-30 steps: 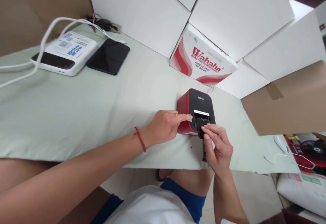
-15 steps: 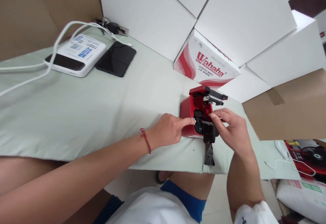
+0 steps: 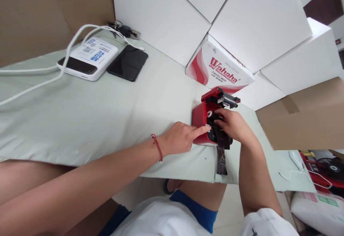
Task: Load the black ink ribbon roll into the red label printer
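Left hand [image 3: 184,137], clutching nothing, pressed the printer [image 3: 199,118], as if bracing it; inside, right hand [image 3: 234,124] apparently pinched the roll [image 3: 213,117]!

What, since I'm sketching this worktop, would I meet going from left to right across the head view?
White device → black phone → red wristband → left hand → red machine with raised lid → right hand → brown box at the right.

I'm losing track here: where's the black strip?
Head view, right of centre: the black strip runs from the open red machine toward the near table edge.
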Available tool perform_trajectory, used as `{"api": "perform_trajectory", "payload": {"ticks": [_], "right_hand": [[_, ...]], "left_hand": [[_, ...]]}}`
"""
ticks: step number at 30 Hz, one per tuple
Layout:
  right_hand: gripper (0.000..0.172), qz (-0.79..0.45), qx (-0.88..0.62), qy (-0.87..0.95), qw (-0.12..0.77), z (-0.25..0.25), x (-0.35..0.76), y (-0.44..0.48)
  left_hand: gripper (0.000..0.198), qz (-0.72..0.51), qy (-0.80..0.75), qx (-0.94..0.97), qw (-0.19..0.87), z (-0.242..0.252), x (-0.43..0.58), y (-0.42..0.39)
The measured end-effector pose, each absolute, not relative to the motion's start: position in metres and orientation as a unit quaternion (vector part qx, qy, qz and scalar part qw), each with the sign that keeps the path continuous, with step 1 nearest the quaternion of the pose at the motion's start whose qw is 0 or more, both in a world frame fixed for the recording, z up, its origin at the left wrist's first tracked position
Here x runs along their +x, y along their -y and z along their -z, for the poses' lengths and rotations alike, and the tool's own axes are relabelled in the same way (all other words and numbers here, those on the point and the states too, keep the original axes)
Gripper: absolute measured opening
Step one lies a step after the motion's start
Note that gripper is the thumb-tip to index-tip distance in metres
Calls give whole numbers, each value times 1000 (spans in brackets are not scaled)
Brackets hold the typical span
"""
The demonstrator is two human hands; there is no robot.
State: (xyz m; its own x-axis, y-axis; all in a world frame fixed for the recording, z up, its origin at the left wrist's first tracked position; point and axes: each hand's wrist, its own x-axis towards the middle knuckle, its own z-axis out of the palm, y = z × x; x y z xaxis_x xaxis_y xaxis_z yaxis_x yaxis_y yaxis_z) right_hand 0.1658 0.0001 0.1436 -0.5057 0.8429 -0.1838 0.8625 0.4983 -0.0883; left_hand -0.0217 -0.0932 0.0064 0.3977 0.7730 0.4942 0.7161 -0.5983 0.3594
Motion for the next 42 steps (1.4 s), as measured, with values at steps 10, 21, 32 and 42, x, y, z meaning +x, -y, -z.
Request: {"api": "perform_trajectory", "payload": {"ticks": [10,21,32,42], "right_hand": [[42,104,630,-769,25,-176,289,28],[33,170,538,-825,27,-93,277,23],[23,226,498,-833,86,-110,257,27],[32,276,419,-856,120,-176,268,54]], "left_hand": [[71,-320,-442,836,62,-4,-19,93],[73,-317,-442,837,69,-8,-21,95],[73,-307,-446,838,69,-9,-20,94],[73,-294,-445,843,72,-9,-20,95]]}}
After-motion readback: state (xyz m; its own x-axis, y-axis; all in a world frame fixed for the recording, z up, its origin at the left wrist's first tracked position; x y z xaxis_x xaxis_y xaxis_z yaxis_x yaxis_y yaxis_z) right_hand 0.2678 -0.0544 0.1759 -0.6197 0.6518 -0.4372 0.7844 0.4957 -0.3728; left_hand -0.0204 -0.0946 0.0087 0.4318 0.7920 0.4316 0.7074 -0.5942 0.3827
